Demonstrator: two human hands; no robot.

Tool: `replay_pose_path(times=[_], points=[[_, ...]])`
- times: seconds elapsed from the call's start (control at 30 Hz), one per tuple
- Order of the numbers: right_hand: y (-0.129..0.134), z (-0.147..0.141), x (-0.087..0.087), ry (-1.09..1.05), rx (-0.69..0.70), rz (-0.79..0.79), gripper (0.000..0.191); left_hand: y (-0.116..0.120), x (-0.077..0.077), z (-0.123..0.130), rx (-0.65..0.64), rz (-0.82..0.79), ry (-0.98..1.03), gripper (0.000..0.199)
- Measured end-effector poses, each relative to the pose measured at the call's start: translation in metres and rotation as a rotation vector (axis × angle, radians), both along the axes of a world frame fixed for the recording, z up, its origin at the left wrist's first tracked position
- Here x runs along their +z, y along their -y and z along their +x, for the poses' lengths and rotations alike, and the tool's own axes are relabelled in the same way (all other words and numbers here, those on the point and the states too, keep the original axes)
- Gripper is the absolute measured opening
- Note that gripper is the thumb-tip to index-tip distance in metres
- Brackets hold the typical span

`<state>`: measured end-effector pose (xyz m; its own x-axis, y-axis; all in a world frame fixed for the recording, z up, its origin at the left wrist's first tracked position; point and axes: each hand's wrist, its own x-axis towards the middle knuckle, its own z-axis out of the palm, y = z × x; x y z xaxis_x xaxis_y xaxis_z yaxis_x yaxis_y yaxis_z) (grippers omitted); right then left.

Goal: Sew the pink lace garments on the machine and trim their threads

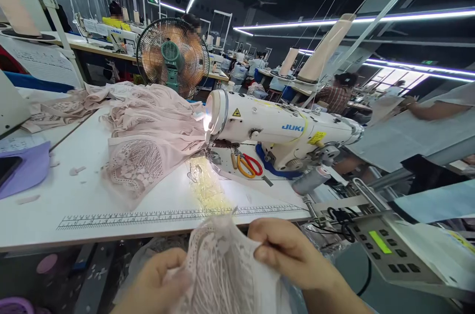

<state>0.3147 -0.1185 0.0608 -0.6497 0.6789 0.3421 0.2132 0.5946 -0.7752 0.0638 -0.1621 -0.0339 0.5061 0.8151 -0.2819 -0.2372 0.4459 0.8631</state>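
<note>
A pale pink lace garment (222, 269) is stretched between my two hands, in front of the table's near edge. My left hand (159, 279), slightly blurred, grips its left side. On its upper right edge, my right hand (289, 249) pinches the cloth between thumb and bent fingers. Beyond them stands a white sewing machine (267, 123) with its lamp lit. A pile of similar lace pieces (148, 116) lies left of the needle area, one lace cup (139, 163) spread nearest to me.
Red and orange-handled scissors (248, 164) lie under the machine arm. Yellowish clear film (208, 185) crosses the printed ruler (166, 216). A control panel (393, 249) is at right, a fan (172, 56) behind. At the right edge, another person's arm (430, 108) holds cloth.
</note>
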Motion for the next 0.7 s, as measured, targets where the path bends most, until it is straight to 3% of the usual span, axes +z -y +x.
replay_pose_path(times=[0.1,0.17,0.3,0.4,0.5,0.7], points=[[-0.025,0.007,-0.009,0.24,-0.147,-0.117,0.022,-0.039,0.03,-0.031,0.102,0.002,-0.068,0.034],[-0.044,0.005,-0.025,0.42,-0.182,-0.094,0.017,-0.073,0.04,-0.053,0.104,0.069,-0.201,0.031],[-0.077,-0.014,-0.065,0.65,-0.324,0.114,0.025,-0.137,0.041,-0.088,0.065,0.155,-0.48,0.028],[-0.095,-0.033,-0.085,0.713,-0.434,0.191,0.038,-0.165,0.04,-0.105,0.014,0.224,-0.591,0.034],[-0.108,-0.052,-0.089,0.78,-0.503,0.258,0.037,-0.181,0.041,-0.116,0.04,0.257,-0.64,0.041],[-0.12,-0.077,-0.081,0.901,-0.575,0.355,0.024,-0.21,0.041,-0.126,0.117,0.329,-0.763,0.049]])
